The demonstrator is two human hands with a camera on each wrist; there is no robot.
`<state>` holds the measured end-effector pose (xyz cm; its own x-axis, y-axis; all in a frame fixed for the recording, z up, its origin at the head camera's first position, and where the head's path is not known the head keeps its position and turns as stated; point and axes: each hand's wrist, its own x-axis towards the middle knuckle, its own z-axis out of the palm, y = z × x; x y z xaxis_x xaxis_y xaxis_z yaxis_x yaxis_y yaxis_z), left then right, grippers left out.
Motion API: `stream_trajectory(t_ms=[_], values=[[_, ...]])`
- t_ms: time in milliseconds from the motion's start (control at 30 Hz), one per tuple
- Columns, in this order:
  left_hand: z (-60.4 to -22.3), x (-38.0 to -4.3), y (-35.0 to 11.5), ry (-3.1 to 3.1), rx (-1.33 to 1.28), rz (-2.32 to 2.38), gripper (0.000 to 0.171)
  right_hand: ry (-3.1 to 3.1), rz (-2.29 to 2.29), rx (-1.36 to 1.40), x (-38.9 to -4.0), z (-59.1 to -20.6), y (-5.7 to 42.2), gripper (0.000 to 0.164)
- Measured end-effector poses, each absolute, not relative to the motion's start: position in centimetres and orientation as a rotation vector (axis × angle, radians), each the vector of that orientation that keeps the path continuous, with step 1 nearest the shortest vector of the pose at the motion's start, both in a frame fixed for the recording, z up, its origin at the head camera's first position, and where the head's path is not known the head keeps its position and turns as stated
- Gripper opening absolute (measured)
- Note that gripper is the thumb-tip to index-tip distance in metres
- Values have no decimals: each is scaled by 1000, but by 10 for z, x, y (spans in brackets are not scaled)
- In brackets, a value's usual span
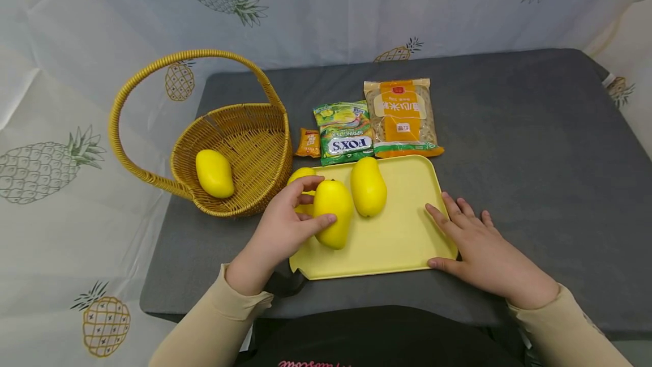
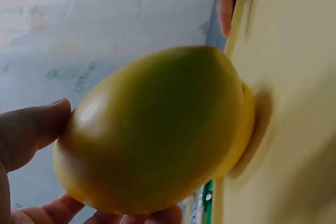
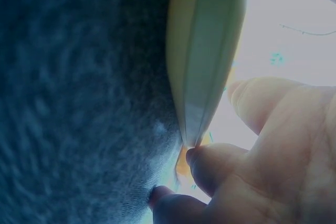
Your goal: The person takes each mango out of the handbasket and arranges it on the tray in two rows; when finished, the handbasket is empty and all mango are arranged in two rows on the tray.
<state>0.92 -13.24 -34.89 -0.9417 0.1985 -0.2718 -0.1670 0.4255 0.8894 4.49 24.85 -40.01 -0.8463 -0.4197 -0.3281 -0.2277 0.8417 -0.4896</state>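
Note:
My left hand [image 1: 277,228] grips a yellow mango [image 1: 335,217] between thumb and fingers, above the left part of a pale yellow tray [image 1: 399,242]. The left wrist view shows this held mango [image 2: 152,129] up close, overlapping another one behind it. A second mango [image 1: 369,187] lies on the tray toward the back. Part of a third mango [image 1: 301,173] shows beyond my left fingers, mostly hidden by the hand. With fingers spread, my right hand [image 1: 484,256] rests at the tray's right edge; its fingertips meet the tray rim [image 3: 202,77] in the right wrist view.
A woven basket [image 1: 260,152] with a tall arched handle stands left of the tray, one mango [image 1: 214,173] inside. Behind the tray lie a small orange packet [image 1: 308,143], a green candy bag [image 1: 345,129] and a larger orange-labelled bag [image 1: 402,115]. Grey cloth [image 1: 535,146] covers the table.

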Motion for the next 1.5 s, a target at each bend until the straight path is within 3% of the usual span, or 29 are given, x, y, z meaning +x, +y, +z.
stream_trajectory(t_ms=[500,1500], values=[[-365,29,-111,2380,-34,1386,70,2585,-602,-483,44,-401,249,108],[-378,38,-112,2468,6,1121,73,2581,-604,-478,43,-403,249,109]])
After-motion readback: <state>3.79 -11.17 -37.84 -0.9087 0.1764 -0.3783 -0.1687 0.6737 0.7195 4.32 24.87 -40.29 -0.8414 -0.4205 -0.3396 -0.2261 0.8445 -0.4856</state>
